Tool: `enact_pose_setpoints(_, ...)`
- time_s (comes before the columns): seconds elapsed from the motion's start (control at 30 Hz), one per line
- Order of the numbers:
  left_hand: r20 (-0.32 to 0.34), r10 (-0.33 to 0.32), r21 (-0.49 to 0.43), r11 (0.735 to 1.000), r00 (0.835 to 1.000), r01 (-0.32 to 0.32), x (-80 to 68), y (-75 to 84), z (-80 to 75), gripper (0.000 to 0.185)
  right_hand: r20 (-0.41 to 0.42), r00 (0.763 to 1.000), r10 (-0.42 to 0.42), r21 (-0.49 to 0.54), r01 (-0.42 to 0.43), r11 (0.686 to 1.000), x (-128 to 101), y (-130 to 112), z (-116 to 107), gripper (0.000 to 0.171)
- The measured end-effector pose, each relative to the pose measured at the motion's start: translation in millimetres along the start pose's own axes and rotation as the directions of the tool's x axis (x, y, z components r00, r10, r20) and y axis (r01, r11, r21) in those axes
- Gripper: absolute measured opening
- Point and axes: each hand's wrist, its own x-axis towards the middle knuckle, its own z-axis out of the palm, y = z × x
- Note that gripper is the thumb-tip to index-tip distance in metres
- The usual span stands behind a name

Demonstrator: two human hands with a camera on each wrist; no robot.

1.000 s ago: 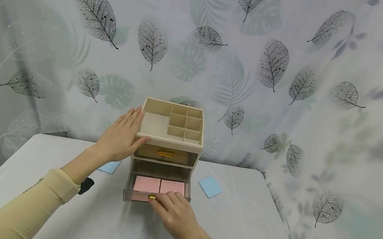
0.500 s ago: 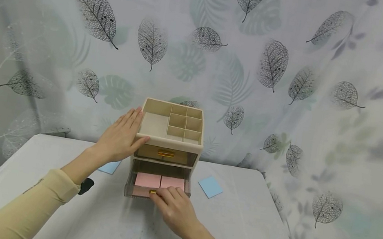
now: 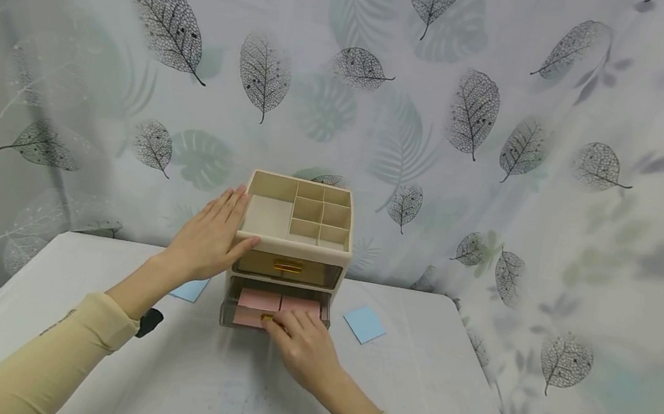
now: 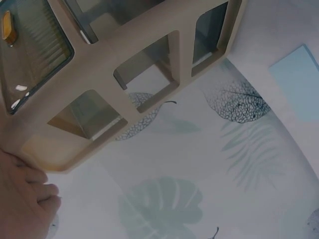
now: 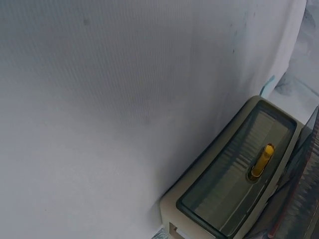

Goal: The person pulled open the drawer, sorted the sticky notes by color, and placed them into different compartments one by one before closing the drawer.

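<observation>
A beige desk organizer (image 3: 296,230) with open top compartments stands at the back of the white table (image 3: 90,357). My left hand (image 3: 207,240) lies flat against its left side, fingers straight; in the left wrist view the left hand (image 4: 22,201) touches the organizer's cut-out side wall (image 4: 124,74). The lower clear drawer (image 3: 233,310) stands slightly out and holds two pink note pads (image 3: 259,299). My right hand (image 3: 290,335) presses on the drawer's front, fingertips at its gold handle (image 3: 267,317). The upper drawer (image 3: 287,269) is closed. The right wrist view shows a drawer front (image 5: 234,179) with a yellow handle (image 5: 262,161).
A blue note pad (image 3: 364,323) lies right of the organizer, and another blue pad (image 3: 189,289) lies left of it, partly under my left wrist. A leaf-print curtain (image 3: 449,110) hangs close behind the table. The table's right edge is near the curtain.
The lower drawer has slid back into the organizer, with less of the pink pads showing. My right hand moved forward with it. The left hand has not moved.
</observation>
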Motion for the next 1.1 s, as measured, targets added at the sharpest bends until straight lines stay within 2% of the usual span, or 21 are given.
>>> enact_pose_setpoints(0.4,0.005,-0.005,-0.004,1.0,1.0,0.005,-0.2,1.1,-1.1,0.088,0.006,1.0,-0.005,-0.041,0.006,0.999,7.8,12.3,12.2,0.018)
enact_pose_setpoints(0.77,0.008,-0.005,-0.005,1.0,1.0,0.005,-0.9,0.6,-1.1,0.088,0.02,0.999,0.04,-0.052,-0.039,0.998,10.6,20.5,27.3,0.013)
enact_pose_setpoints(1.1,-0.004,-0.001,0.006,1.0,1.0,0.001,-0.3,0.8,-0.5,0.088,0.02,0.997,0.069,-0.038,-0.068,0.997,9.6,27.1,36.4,0.016)
